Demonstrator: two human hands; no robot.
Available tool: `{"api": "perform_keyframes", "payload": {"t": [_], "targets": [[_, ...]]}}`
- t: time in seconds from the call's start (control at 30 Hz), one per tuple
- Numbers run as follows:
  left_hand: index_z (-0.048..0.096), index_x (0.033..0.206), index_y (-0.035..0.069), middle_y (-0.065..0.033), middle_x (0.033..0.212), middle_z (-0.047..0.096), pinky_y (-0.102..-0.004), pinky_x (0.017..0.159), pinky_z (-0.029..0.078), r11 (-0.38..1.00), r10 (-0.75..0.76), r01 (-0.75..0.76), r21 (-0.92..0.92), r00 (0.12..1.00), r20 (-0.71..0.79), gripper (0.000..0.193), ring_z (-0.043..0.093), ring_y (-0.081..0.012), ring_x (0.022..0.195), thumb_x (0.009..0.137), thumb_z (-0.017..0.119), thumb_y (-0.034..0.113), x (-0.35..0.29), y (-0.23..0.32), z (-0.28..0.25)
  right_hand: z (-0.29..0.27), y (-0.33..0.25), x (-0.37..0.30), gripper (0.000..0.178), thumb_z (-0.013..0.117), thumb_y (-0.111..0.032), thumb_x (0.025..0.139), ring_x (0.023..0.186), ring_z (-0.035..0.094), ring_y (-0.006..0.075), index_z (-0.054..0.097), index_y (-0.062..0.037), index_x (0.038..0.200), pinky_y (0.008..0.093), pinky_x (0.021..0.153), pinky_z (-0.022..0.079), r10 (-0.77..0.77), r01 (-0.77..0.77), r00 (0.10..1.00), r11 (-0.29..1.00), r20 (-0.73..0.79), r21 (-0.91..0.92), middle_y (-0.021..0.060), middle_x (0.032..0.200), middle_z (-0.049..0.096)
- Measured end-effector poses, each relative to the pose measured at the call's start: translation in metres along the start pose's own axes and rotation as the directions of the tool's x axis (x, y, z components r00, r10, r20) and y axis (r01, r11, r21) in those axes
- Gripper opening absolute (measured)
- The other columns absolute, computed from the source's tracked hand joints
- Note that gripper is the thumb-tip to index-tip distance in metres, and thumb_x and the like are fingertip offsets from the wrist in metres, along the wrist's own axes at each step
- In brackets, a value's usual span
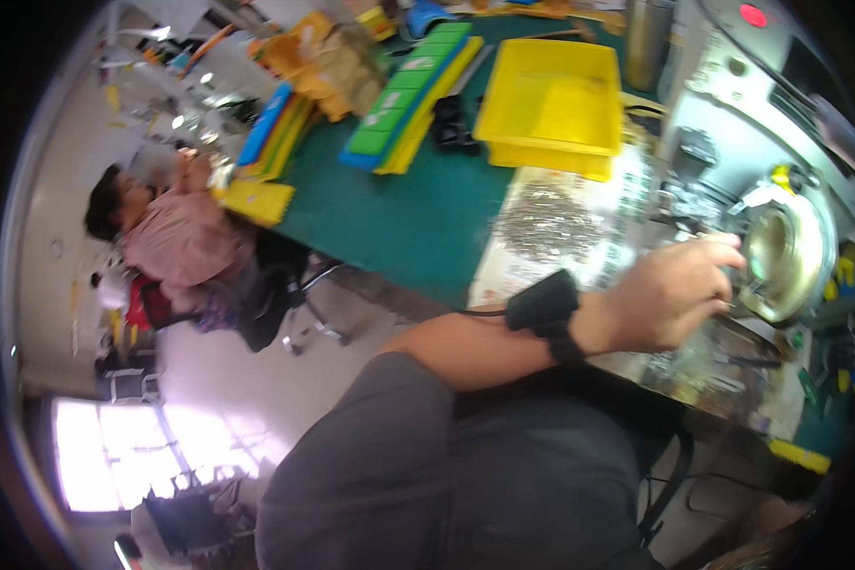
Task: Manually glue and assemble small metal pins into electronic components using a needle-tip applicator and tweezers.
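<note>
My left hand point(670, 294) reaches right across the bench, its fingers bent together in a pinch beside a white machine point(731, 71). Whatever the fingertips hold is too small and blurred to make out. Around that wrist sits a black strap with a small black box point(543, 302). Just beyond the fingers is a round, cream-coloured, ring-shaped machine part point(774, 252). To the left of the hand, a heap of thin metal pins point(553, 220) lies on a printed paper sheet point(494, 271). My right hand does not show; only a blurred skin-toned patch appears at the lower right.
An open yellow bin point(551, 157) stands behind the pins on the green bench top point(404, 223). Stacked green, blue and yellow strips point(408, 95) lie farther left, near a brown paper bag point(347, 66). A steel cylinder point(649, 43) stands behind. Another person point(185, 233) sits at the left.
</note>
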State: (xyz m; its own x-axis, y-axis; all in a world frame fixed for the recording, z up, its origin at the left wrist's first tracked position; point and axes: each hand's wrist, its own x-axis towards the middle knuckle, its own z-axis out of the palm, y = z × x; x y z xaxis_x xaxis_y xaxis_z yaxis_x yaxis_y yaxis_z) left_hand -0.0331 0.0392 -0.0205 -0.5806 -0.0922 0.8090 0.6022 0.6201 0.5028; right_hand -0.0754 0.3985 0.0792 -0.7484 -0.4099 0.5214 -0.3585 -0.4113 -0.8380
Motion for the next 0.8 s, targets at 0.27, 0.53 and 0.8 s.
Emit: {"api": "perform_keyframes", "payload": {"t": [0.27, 0.53, 0.8], "targets": [[0.065, 0.095, 0.002, -0.0192, 0.121, 0.069, -0.0480, 0.104, 0.046, 0.975, -0.097, 0.079, 0.208, 0.992, 0.076, 0.012, 0.064, -0.0378, 0.114, 0.085, 0.070, 0.000, 0.003, 0.008, -0.021, 0.111, 0.104, 0.031, 0.013, 0.050, -0.016, 0.100, 0.065, 0.052, 0.0166, 0.050, -0.0084, 0.089, 0.0548, 0.114, 0.034, 0.008, -0.111, 0.984, 0.812, 0.181, 0.573, 0.0019, 0.070, 0.049], [0.066, 0.095, 0.002, -0.0213, 0.121, 0.069, -0.0436, 0.102, 0.048, 0.984, -0.082, 0.070, 0.166, 0.994, 0.069, 0.008, 0.063, -0.0385, 0.120, 0.088, 0.071, 0.004, 0.006, 0.006, -0.008, 0.099, 0.118, 0.027, 0.012, 0.050, -0.016, 0.100, 0.067, 0.053, 0.0150, 0.050, -0.0073, 0.092, 0.0536, 0.113, 0.036, 0.043, -0.126, 0.990, 0.724, 0.138, 0.678, 0.0018, 0.072, 0.050], [0.065, 0.096, 0.002, -0.0217, 0.121, 0.069, -0.0425, 0.100, 0.049, 0.982, -0.072, 0.058, 0.179, 0.995, 0.072, 0.010, 0.064, -0.0379, 0.117, 0.088, 0.072, 0.003, 0.007, 0.006, -0.009, 0.116, 0.122, 0.022, 0.030, 0.065, 0.013, 0.084, 0.076, 0.060, 0.0158, 0.055, -0.0047, 0.106, 0.0355, 0.093, 0.049, 0.192, -0.144, 0.980, 0.880, -0.062, 0.452, 0.0040, 0.092, 0.056]]}}
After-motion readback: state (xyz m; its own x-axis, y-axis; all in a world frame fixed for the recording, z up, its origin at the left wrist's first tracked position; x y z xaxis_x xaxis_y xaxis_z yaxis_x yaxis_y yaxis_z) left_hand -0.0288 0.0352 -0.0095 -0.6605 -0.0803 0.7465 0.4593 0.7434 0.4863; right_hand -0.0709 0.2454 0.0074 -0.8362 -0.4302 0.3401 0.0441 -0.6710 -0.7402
